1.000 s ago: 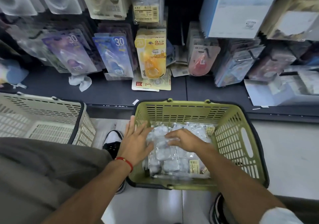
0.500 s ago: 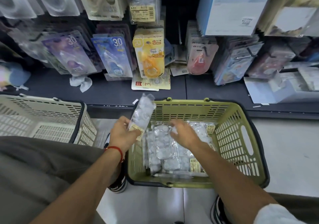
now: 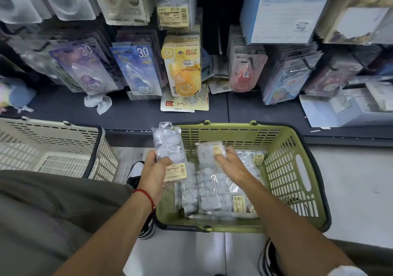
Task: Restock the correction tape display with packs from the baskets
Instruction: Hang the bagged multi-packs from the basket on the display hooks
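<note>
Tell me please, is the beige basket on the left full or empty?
Empty as far as visible: the beige basket shows only bare slatted floor.

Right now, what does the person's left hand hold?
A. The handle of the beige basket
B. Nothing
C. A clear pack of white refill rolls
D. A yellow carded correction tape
C: the left hand grips a clear pack of white refill rolls, raised at the left rim of the green basket.

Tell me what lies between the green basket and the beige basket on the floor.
In the head view, between the green basket and the beige basket lie pale floor and a black-and-white shoe, with the left hand above, holding a clear pack.
</note>
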